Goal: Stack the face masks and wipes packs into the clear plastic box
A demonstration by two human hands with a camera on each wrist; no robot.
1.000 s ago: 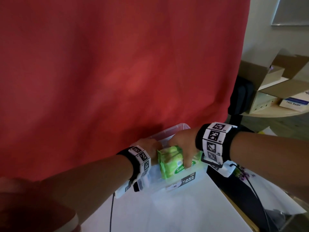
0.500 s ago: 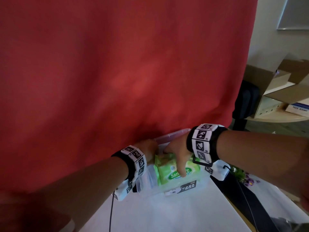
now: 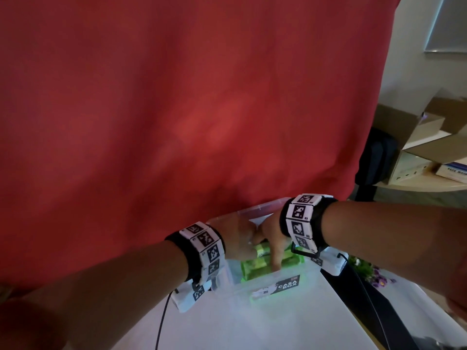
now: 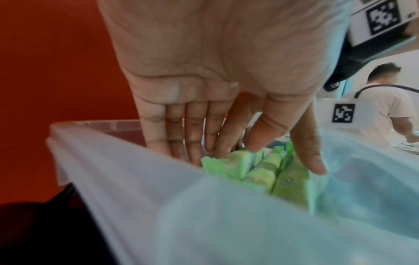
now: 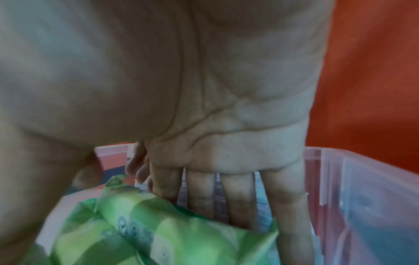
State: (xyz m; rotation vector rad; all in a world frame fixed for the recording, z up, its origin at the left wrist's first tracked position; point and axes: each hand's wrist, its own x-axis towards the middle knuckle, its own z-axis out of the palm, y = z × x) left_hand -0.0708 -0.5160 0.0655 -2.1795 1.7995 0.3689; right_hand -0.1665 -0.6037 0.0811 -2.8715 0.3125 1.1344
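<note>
A clear plastic box (image 3: 255, 293) with a black label stands on the white table (image 3: 252, 324) against a red curtain. Green wipes packs (image 3: 255, 267) stand on edge inside it. My right hand (image 3: 271, 242) grips them from above, fingers (image 5: 238, 206) behind the packs (image 5: 158, 236) and thumb on their front. My left hand (image 3: 241, 242) reaches into the box (image 4: 147, 188) at the packs' left end (image 4: 260, 172), its fingers (image 4: 181, 134) straight against them. Something white (image 3: 257, 219) lies at the back of the box, behind the packs.
The red curtain (image 3: 202, 109) hangs right behind the box. At the right, a black strip (image 3: 366, 306) borders the table, with purple flowers (image 3: 376, 276) beyond. Open cardboard boxes (image 3: 429, 142) sit on a round table further back. Another person (image 4: 385, 100) stands off to the right.
Both hands have gone down with the green packs, which now sit lower inside the box. The right thumb has slid down their front face.
</note>
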